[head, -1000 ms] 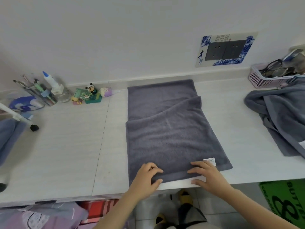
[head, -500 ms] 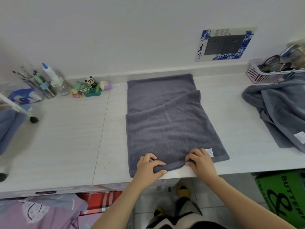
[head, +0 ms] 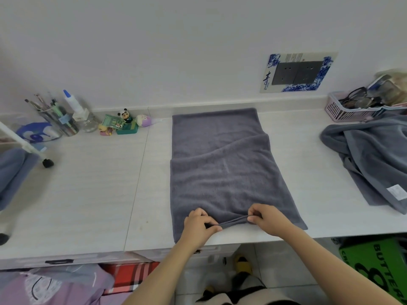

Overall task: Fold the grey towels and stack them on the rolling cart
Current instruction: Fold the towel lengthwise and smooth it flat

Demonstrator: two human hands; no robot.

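Observation:
A grey towel (head: 222, 170) lies lengthwise on the white counter (head: 92, 190), partly folded so an upper layer covers its near two thirds. My left hand (head: 199, 225) pinches the towel's near edge left of centre. My right hand (head: 267, 219) pinches the same edge a little to the right, and the edge is bunched into a ridge between both hands. A second grey towel (head: 372, 159) lies crumpled at the counter's right end. The white frame and black wheel of a cart (head: 47, 162) show at the far left, with grey cloth (head: 11, 172) beside it.
Against the wall stand a pen cup (head: 59, 122), a glue bottle (head: 73, 104) and small figurines (head: 125, 122). A pink basket (head: 352, 108) with glasses sits at the back right. A socket plate (head: 297, 72) is on the wall. A green box (head: 378, 267) sits under the counter.
Both hands have gone from lying flat on the towel's near edge to pinching it, and my right hand has moved left, closer to my left hand. The edge has bunched up between them.

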